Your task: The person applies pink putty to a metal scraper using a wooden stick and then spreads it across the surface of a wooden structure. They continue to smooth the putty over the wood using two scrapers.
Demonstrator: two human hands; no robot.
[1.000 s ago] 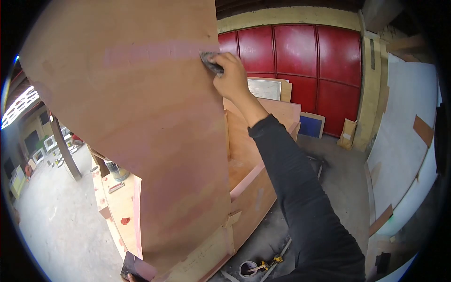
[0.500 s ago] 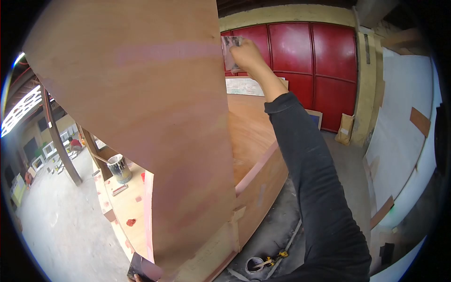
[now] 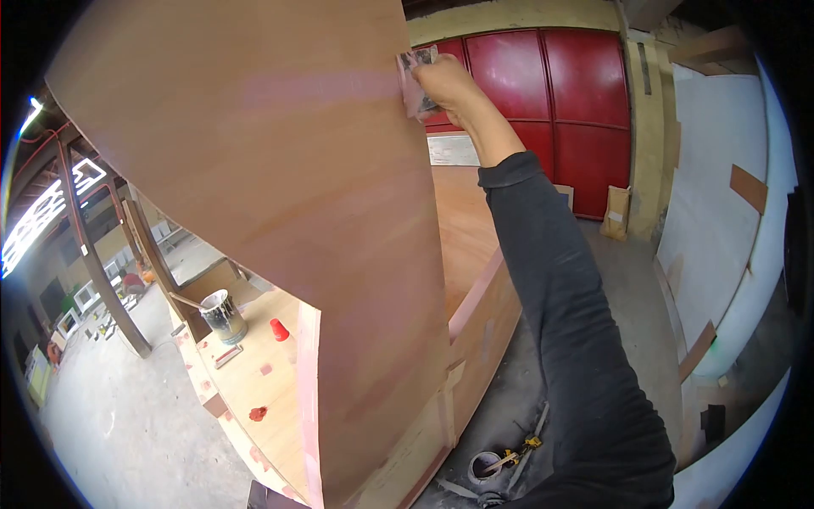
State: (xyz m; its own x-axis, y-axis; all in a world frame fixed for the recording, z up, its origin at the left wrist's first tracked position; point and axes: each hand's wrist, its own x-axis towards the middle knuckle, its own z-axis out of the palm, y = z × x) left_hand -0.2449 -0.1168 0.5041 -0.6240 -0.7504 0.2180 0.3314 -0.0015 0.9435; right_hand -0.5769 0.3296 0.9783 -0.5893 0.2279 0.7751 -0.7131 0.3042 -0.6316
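Observation:
My right hand point(image 3: 447, 85) is closed on a flat, pink-smeared putty spreader point(image 3: 417, 83) at the right edge of a tall wooden panel point(image 3: 339, 212). A pale pink band crosses the panel's upper part, level with the spreader. My left hand does not show; at the bottom edge of the view only the corner of a dark flat plate point(image 3: 266, 495) is visible.
Left of the panel, a wooden surface point(image 3: 284, 382) bears a paint can point(image 3: 223, 317), a red cup point(image 3: 279, 330) and a scraper point(image 3: 227, 356). A round tub point(image 3: 486, 467) is on the floor below. Red doors point(image 3: 509, 81) stand behind.
The view has shifted, and the red cup now shows fully. My right hand and the spreader stay at the panel's edge. My left hand has dropped out of view, with less of the dark plate showing.

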